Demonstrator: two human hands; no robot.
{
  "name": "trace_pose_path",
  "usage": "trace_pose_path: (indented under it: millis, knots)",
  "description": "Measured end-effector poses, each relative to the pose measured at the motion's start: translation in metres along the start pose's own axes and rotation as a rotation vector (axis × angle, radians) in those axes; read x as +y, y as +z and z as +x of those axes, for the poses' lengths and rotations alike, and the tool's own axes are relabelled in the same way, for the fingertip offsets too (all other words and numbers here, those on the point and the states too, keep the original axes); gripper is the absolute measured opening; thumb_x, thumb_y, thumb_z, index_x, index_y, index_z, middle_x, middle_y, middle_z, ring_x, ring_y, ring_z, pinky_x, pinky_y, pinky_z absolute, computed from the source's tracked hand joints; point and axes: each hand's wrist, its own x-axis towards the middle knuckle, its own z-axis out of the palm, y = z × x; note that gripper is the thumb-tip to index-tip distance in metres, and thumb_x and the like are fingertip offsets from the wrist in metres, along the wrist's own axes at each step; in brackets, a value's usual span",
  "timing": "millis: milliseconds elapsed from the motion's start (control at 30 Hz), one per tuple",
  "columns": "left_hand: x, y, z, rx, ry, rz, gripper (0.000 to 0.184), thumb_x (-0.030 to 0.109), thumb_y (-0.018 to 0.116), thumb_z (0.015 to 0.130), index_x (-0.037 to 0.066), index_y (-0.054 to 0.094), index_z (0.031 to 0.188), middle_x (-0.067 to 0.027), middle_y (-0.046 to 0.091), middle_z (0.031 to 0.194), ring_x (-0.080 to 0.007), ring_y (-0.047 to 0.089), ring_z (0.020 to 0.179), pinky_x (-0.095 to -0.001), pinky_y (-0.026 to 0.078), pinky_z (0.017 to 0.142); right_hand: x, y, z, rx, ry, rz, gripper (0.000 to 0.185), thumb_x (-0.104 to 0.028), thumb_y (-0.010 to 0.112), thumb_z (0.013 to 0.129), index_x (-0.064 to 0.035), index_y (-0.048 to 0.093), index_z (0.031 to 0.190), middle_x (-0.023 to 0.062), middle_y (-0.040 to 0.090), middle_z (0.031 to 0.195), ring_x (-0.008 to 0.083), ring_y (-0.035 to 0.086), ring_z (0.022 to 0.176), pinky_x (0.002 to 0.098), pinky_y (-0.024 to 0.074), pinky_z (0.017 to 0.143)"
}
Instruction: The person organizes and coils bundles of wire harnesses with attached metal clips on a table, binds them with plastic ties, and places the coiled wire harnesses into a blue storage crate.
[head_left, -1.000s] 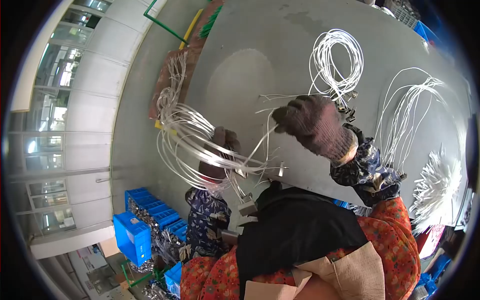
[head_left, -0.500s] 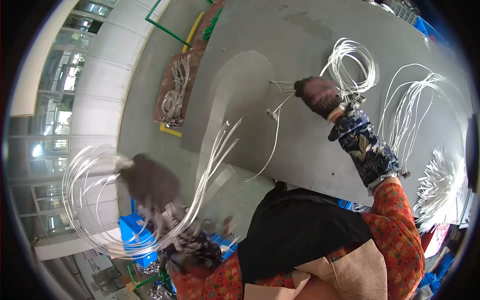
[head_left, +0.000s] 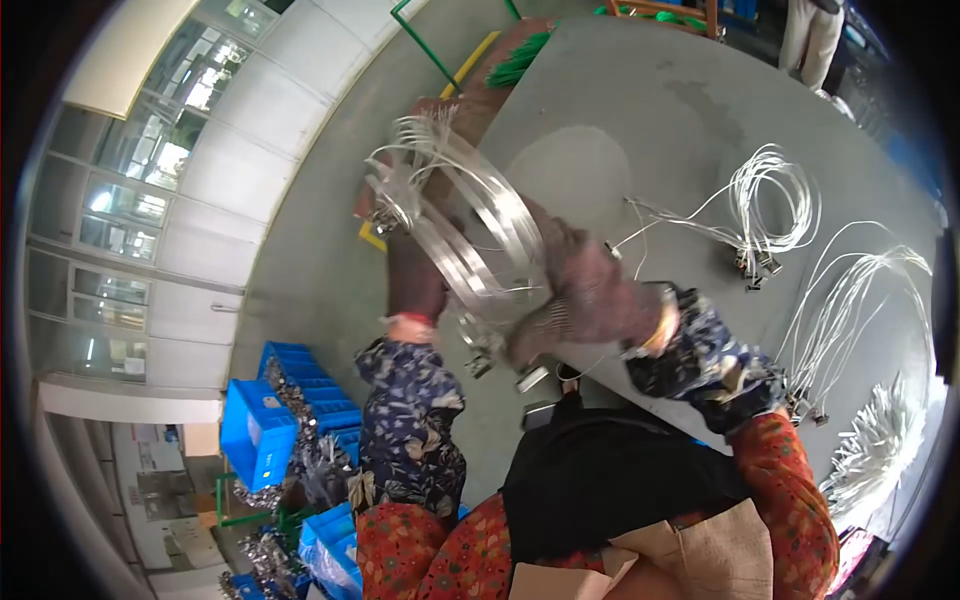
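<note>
A coiled bundle of white cables (head_left: pixel 512 215) hangs between my two hands, blurred by motion, with metal connectors (head_left: pixel 480 362) dangling below. My left hand (head_left: pixel 415 275), in a dark brown glove, is closed on the left side of the coil. From the right, my right hand (head_left: pixel 595 290), gloved alike, is closed around the coil's other side; its fingertips are smeared. A second cable coil (head_left: pixel 775 200) lies on the grey table (head_left: pixel 690 345), its connectors in a cluster. Farther right is a looser cable bundle (head_left: pixel 860 290).
A thick sheaf of white strips (head_left: pixel 880 450) lies at the table's right edge. Blue crates (head_left: pixel 258 435) with metal parts stand at lower left. Beyond the table's left edge are a brown board (head_left: pixel 490 105) and a green rail (head_left: pixel 430 55). A person's legs (head_left: pixel 810 40) show at the back.
My left hand has brought its cable coil up and right, in front of me. My right hand has left the coil on the table and joined the left. The view has turned.
</note>
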Motion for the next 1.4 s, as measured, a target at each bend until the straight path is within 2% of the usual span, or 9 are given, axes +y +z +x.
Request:
trace_pose_path:
  millis: [200, 567, 633, 700, 767, 1000, 1067, 1200, 1400]
  knots:
    - [0.063, -0.026, 0.059, -0.124, -1.007, -1.410, 0.028, 0.025, 0.067, 0.087, 0.001, 0.062, 0.099, -0.0103, 0.068, 0.093, -0.0204, 0.066, 0.071, -0.0321, 0.053, 0.071, -0.014, 0.005, 0.015, 0.282, 0.257, 0.654, 0.034, -0.018, 0.060, 0.091, 0.0085, 0.058, 0.112, 0.0080, 0.065, 0.074, 0.0170, 0.064, 0.073, 0.0278, 0.0503, 0.070]
    - [-0.004, -0.034, 0.057, -0.625, -0.442, -2.027, 0.029, 0.007, 0.068, 0.084, -0.002, 0.062, 0.111, -0.0109, 0.068, 0.093, -0.0172, 0.066, 0.081, -0.0278, 0.053, 0.068, -0.073, -0.008, 0.054, 0.404, 0.239, 0.688, 0.032, -0.023, 0.069, 0.084, 0.0070, 0.063, 0.094, 0.0015, 0.052, 0.057, 0.0098, 0.046, 0.046, 0.0252, 0.0353, 0.045]
    - [-0.079, -0.025, 0.051, -0.207, 0.430, -0.940, 0.031, 0.003, 0.069, 0.078, -0.004, 0.065, 0.108, -0.0116, 0.069, 0.094, -0.0158, 0.066, 0.078, -0.0247, 0.053, 0.068, -0.098, -0.026, 0.052, 0.380, 0.352, 0.180, 0.028, -0.021, 0.075, 0.081, 0.0032, 0.067, 0.092, -0.0009, 0.055, 0.060, 0.0064, 0.047, 0.047, 0.0230, 0.0338, 0.043]
    - [-0.131, -0.027, 0.062, -0.007, 0.278, -0.694, 0.028, 0.004, 0.067, 0.080, -0.004, 0.065, 0.107, -0.0127, 0.069, 0.092, -0.0159, 0.067, 0.075, -0.0236, 0.053, 0.066, -0.108, -0.040, 0.044, 0.224, 0.429, -0.337, 0.022, -0.017, 0.079, 0.079, -0.0006, 0.070, 0.090, -0.0026, 0.059, 0.063, 0.0032, 0.049, 0.049, 0.0212, 0.0344, 0.043]
    - [-0.120, -0.092, 0.087, -0.249, -0.627, -1.302, 0.017, 0.012, 0.067, 0.084, -0.004, 0.067, 0.090, -0.0083, 0.067, 0.088, -0.0104, 0.059, 0.056, -0.0241, 0.047, 0.052, -0.134, -0.061, 0.042, 0.163, 0.457, -0.347, 0.027, -0.009, 0.079, 0.077, 0.0005, 0.068, 0.099, 0.0048, 0.066, 0.073, 0.0059, 0.057, 0.059, 0.0229, 0.0443, 0.049]
    - [-0.052, -0.131, 0.092, -0.838, 0.248, -1.846, 0.047, 0.036, 0.051, 0.097, -0.009, 0.061, 0.108, -0.0067, 0.063, 0.085, -0.0079, 0.049, 0.049, -0.0222, 0.040, 0.046, -0.208, -0.181, 0.035, 0.654, 0.133, -1.646, 0.035, -0.009, 0.065, 0.080, -0.0090, 0.065, 0.114, 0.0148, 0.069, 0.086, 0.0252, 0.067, 0.086, 0.0362, 0.0513, 0.074]
    - [-0.019, -0.171, 0.082, -1.529, -0.296, -1.963, 0.050, 0.040, 0.056, 0.094, -0.008, 0.064, 0.108, -0.0026, 0.061, 0.077, -0.0074, 0.050, 0.050, -0.0230, 0.039, 0.046, -0.231, -0.240, -0.007, 0.710, 0.165, -2.272, 0.050, -0.013, 0.059, 0.082, -0.0188, 0.053, 0.132, 0.0191, 0.069, 0.101, 0.0331, 0.063, 0.096, 0.0427, 0.0518, 0.081]
    - [-0.043, -0.170, 0.077, -1.458, 0.035, -1.184, 0.042, 0.035, 0.063, 0.092, -0.004, 0.067, 0.106, 0.0009, 0.057, 0.067, -0.0128, 0.052, 0.050, -0.0264, 0.044, 0.051, -0.314, -0.256, -0.121, 0.969, 1.271, -2.174, 0.039, -0.012, 0.061, 0.084, -0.0077, 0.060, 0.122, 0.0188, 0.067, 0.096, 0.0349, 0.065, 0.094, 0.0474, 0.0507, 0.077]
    - [-0.141, 0.101, 0.123, 0.041, 0.576, -0.176, 0.037, 0.035, 0.056, 0.095, 0.002, 0.066, 0.108, -0.0061, 0.067, 0.086, -0.0253, 0.064, 0.080, -0.0367, 0.051, 0.071, -0.372, -0.270, -0.260, 0.831, 0.937, -2.233, 0.042, -0.005, 0.058, 0.083, -0.0043, 0.058, 0.125, 0.0162, 0.067, 0.099, 0.0303, 0.065, 0.094, 0.0404, 0.0507, 0.082]
